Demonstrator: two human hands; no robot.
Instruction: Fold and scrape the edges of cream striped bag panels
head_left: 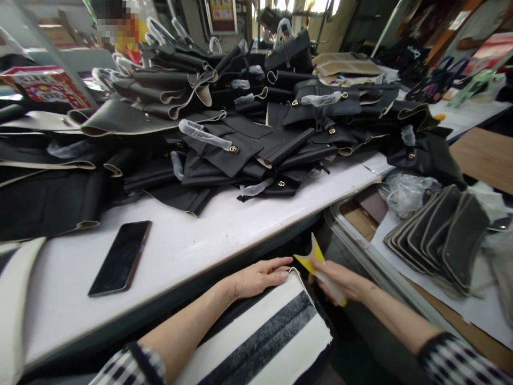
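My left hand (262,278) lies flat, fingers stretched out, on the upper edge of a white panel (256,315) with a broad dark stripe along it. The panel is folded over at its far end and has black material along its edges. Just to the right of that end, my right hand (336,280) is closed around a flat yellow and whitish tool (312,259) with a notched, two-pointed tip. The tip points up and left, close to my left fingertips. What exact kind of tool it is cannot be made out.
A white table (192,240) stretches ahead, heaped with black leather bag parts (240,139) with plastic-wrapped handles. A phone (120,259) lies at the left. To the right, dark flap pieces (441,235) are stacked beside crumpled clear plastic (406,192). Another person (124,32) is at the far left.
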